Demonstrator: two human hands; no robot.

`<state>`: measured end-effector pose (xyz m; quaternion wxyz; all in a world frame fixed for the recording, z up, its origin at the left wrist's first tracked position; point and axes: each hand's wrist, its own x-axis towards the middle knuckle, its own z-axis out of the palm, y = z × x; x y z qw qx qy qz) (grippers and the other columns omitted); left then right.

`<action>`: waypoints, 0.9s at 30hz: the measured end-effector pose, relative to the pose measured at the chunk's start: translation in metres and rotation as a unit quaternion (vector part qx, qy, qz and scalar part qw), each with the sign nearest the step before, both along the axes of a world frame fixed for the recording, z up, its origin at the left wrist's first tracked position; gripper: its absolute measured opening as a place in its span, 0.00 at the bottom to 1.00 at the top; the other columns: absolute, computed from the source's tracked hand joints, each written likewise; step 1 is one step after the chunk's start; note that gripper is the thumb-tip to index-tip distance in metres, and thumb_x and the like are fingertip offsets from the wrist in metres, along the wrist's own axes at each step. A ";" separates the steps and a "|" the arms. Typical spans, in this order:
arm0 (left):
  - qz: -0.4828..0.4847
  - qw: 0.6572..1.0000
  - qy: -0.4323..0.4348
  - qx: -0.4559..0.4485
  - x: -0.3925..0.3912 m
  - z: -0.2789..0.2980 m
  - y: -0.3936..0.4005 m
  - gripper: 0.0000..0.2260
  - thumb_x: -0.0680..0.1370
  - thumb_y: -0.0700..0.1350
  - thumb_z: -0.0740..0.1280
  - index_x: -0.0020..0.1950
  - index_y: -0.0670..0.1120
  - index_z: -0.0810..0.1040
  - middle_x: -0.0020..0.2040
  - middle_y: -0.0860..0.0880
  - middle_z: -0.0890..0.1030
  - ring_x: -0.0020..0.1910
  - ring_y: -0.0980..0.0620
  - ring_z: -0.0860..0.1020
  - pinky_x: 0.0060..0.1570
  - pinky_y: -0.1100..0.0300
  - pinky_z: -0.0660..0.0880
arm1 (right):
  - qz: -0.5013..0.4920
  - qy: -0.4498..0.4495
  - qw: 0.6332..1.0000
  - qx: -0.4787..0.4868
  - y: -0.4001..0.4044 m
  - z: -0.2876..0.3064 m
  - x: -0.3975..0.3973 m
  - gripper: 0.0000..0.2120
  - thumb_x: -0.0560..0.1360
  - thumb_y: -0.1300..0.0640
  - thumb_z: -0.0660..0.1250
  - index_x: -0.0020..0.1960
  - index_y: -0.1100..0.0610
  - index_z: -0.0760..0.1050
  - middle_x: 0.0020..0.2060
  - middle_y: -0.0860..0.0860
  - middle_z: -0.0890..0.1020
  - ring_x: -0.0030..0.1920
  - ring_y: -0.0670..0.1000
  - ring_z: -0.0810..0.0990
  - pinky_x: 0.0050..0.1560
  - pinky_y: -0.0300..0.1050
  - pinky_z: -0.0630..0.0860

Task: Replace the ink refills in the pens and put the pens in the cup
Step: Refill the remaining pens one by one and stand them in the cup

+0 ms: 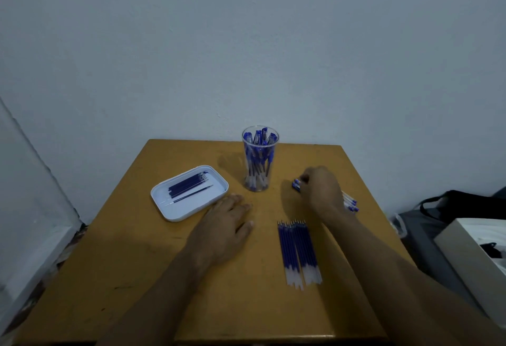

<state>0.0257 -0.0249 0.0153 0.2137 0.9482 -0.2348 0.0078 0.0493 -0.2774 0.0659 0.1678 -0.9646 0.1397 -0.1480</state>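
Two hands over a small yellowish counter [137,250]. The left hand [224,225] lies flat near the middle, fingers spread and relaxed, holding nothing, tips just short of the tray. The right hand [320,192] is out at about 2 o'clock with its grip curled on a pile of pens [349,203]; blue caps [296,184] poke out by the fingertips, but I can't tell how many pens it actually pinches since the hand covers most of them.

The clear cup [260,159] stands upright at 12 o'clock near the back edge, already packed with blue pens. A white tray [175,211] sits at 10 o'clock holding a row of dark refills [187,187], one lying a bit apart from the rest. At roughly 4 o'clock, a neat batch of blue refills [298,252] lies straight on the counter, tips pointing away from the person, just beside the right forearm.
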 end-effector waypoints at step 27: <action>-0.001 1.000 0.011 0.008 -0.003 0.007 -0.001 0.25 0.83 0.62 0.57 0.79 0.56 0.65 0.82 0.56 0.59 0.81 0.55 0.55 0.79 0.52 0.57 | 0.070 0.107 0.986 -0.110 -0.005 0.001 0.002 0.13 0.81 0.54 0.66 0.65 0.54 0.78 0.56 0.55 0.79 0.49 0.50 0.70 0.47 0.45 0.72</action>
